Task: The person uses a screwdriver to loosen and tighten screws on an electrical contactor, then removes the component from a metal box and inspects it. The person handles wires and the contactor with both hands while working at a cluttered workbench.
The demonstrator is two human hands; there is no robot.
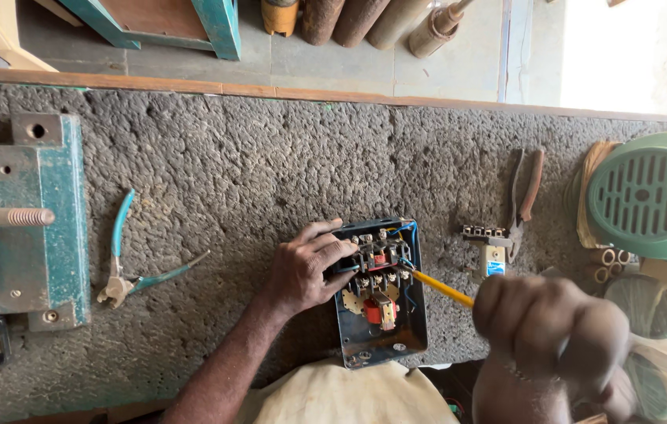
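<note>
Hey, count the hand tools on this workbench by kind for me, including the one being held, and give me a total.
Pliers: 2, one pair with teal handles and one pair with brown handles
Screwdriver: 1, yellow shaft, gripped in the right hand, its tip in the open switch box that the left hand steadies
Total: 3

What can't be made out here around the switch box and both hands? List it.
- Head view: the right hand is close and blurred; its grip on the yellow screwdriver is hidden.
- The screwdriver tip is too small to place among the switch box terminals.
- The left hand covers the box's left edge.
- The vise is cut off at the left.
</note>
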